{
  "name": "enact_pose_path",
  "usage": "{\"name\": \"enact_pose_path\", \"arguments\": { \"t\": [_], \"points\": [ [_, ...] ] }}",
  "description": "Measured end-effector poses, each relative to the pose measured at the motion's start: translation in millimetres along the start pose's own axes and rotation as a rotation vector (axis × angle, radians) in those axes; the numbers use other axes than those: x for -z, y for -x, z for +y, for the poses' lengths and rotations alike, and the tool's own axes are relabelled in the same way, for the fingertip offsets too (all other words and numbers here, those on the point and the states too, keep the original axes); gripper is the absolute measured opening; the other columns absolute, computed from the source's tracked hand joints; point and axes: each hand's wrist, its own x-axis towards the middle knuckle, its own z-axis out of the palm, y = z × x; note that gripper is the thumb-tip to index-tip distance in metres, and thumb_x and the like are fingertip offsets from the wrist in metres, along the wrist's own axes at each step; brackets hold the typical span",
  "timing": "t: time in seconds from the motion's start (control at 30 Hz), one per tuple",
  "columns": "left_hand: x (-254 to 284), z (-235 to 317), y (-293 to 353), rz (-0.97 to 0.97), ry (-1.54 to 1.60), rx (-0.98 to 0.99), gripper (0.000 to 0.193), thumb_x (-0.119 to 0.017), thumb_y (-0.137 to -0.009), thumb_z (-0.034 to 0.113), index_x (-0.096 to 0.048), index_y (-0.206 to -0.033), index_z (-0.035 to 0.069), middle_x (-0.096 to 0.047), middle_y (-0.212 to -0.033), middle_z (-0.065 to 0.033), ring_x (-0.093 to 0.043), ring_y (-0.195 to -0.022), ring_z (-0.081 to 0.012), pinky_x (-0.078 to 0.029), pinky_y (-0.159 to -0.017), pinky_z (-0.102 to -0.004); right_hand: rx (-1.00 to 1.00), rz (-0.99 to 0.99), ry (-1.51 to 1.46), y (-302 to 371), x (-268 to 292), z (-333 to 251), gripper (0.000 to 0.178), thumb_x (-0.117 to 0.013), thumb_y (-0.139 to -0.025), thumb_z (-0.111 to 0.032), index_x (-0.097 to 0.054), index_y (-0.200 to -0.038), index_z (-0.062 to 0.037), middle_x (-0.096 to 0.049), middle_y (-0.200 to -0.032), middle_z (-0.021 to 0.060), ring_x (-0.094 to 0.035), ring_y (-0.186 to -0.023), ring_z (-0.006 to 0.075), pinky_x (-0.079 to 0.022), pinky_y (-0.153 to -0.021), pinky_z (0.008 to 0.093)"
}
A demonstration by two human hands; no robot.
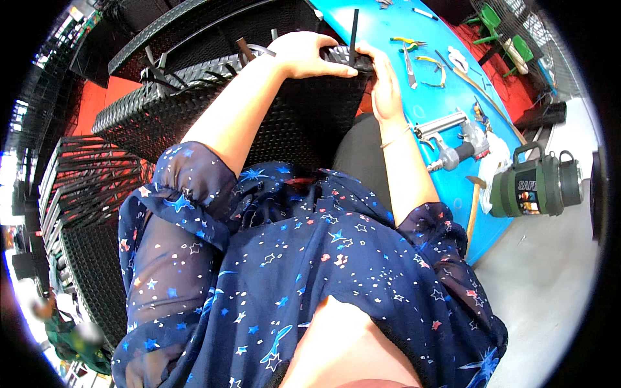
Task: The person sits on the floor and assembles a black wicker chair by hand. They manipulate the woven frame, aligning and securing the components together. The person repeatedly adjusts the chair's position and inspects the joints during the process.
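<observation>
Gripping black wicker point(291, 119), left hand point(307, 54) and right hand point(385, 84) curl, green jug's point(503, 194) contents hidden.

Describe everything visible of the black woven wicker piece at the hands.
The black woven wicker piece is broad, tightly woven from glossy, plastic-looking strips. Loose ends poke from its upper edge; a flat black strip stands upright near its right corner. It sits slanted before the person, left of the blue table. The left hand and right hand touch that corner.
</observation>
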Motion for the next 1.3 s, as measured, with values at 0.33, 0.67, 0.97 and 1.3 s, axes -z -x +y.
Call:
{"name": "enact_pose_path", "arguments": {
  "t": [0.33,0.67,0.97,1.3],
  "points": [
    [-1,0,-1,0.001,-0.015,0.011,0.097,-0.072,-0.067,0.077,-0.064,-0.131,0.005,-0.069,-0.119,-0.0209,-0.067,-0.111,-0.0325,-0.050,-0.099,-0.0397,-0.289,0.049,-0.387,39,1,-6,0.055,-0.050,-0.101,-0.012,-0.033,-0.152,0.0017,-0.045,-0.149,0.0151,-0.038,-0.142,0.0224,-0.026,-0.120,0.0358],
    [2,3,1,-0.010,0.019,0.006,0.089,-0.075,-0.071,0.071,-0.066,-0.128,0.004,-0.071,-0.115,-0.0194,-0.069,-0.107,-0.0300,-0.052,-0.095,-0.0387,-0.194,0.329,-0.091,43,-22,23,0.042,-0.072,-0.095,-0.021,-0.053,-0.127,-0.0012,-0.066,-0.110,0.0053,-0.060,-0.100,0.0105,-0.049,-0.091,0.0263],
    [2,3,3,0.011,0.006,-0.009,0.084,-0.076,-0.072,0.067,-0.067,-0.126,0.004,-0.072,-0.111,-0.0189,-0.070,-0.104,-0.0295,-0.052,-0.093,-0.0386,-0.094,0.559,0.275,41,-40,32,0.045,-0.077,-0.090,-0.037,-0.056,-0.106,-0.0013,-0.066,-0.089,0.0054,-0.060,-0.077,0.0107,-0.050,-0.071,0.0278],
    [2,5,3,0.006,0.013,0.001,0.086,-0.075,-0.072,0.069,-0.067,-0.127,0.004,-0.071,-0.112,-0.0192,-0.070,-0.104,-0.0297,-0.053,-0.092,-0.0383,-0.099,0.644,0.214,36,-42,34,0.047,-0.083,-0.084,-0.038,-0.057,-0.097,-0.0007,-0.063,-0.082,0.0035,-0.057,-0.070,0.0104,-0.049,-0.066,0.0277]
  ]
}}
